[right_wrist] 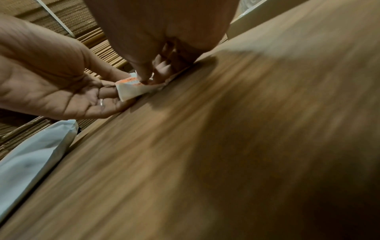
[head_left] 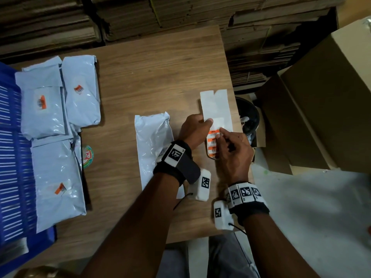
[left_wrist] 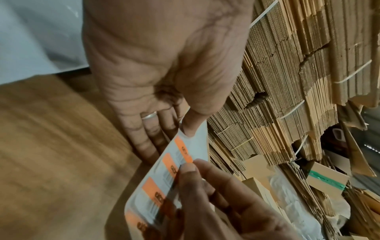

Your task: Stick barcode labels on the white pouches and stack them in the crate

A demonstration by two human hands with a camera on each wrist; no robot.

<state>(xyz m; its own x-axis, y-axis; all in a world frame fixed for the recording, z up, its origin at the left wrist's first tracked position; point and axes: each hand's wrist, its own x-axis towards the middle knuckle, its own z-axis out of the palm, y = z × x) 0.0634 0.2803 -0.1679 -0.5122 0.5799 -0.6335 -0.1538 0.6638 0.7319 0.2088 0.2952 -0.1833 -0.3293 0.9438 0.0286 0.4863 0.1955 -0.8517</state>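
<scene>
Wooden table (head_left: pixel 160 81), seen from above, with the blue crate (head_left: pixel 12 157) at its left edge. At least three white pouches (head_left: pixel 43 105) lie against and partly over the crate's rim; each carries an orange barcode label, so this part of the work appears finished, although whether they count as stacked inside the crate cannot be told from this view. One further white pouch, the unlabelled pouch (head_left: pixel 153 145), lies flat near the table's middle, just left of the left forearm; no label shows on its visible face, so it is judged the next to be labelled and then moved to the crate.

To its right is the label strip (head_left: pixel 217 111), a long white backing whose far portion is already bare; about three orange labels remain at the near end. The left hand (head_left: pixel 193 130) grasps the strip, thumb on top and fingers beneath. The right hand (head_left: pixel 233 149) pinches at the uppermost remaining barcode label (head_left: pixel 214 133), its fingertips (left_wrist: pixel 190 168) closed on the label's edge. Judged stage: peeling a label; sticking and stacking of the last visible pouch remain.
</scene>
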